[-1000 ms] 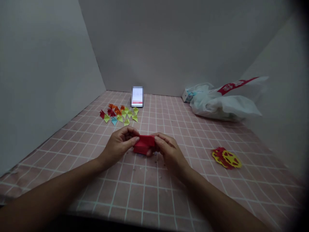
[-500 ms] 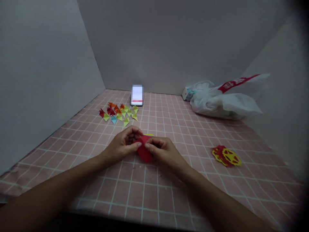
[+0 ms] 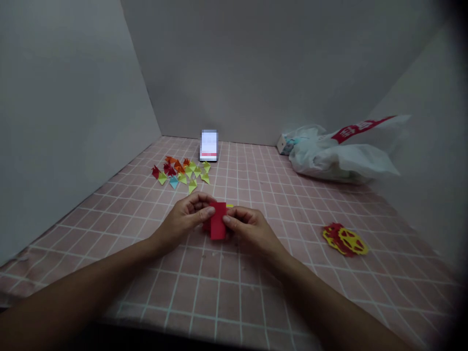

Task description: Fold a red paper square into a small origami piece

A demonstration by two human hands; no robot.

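- I see my left hand (image 3: 186, 216) and right hand (image 3: 248, 228) meeting over the middle of the pink grid-patterned tablecloth (image 3: 226, 287), both arms reaching in from the near edge.
- Between them is a folded piece of red paper (image 3: 218, 224), held upright as a narrow rectangle just above the cloth.
- My left hand pinches the paper's upper left edge, thumb in front and the other fingers curled behind it.
- My right hand pinches the paper's right edge at about mid-height, thumb tip on the front face, remaining fingers tucked under.
- A sliver of yellow paper (image 3: 229, 205) shows just behind the red piece, near the right fingertips; I cannot tell whether it touches anything.
- Farther back on the left lies a loose cluster of small folded paper triangles (image 3: 182, 172) in red, orange, yellow-green and 1 blue.
- Just beyond that cluster, a phone (image 3: 209, 145) stands propped against the grey back wall, screen lit.
- At the back right sits a crumpled white plastic bag (image 3: 336, 158) with a red printed band, with a small box (image 3: 284, 144) at its left end.
- On the cloth well to the right of my hands lies a red and yellow paper cutout (image 3: 345, 240), flat.
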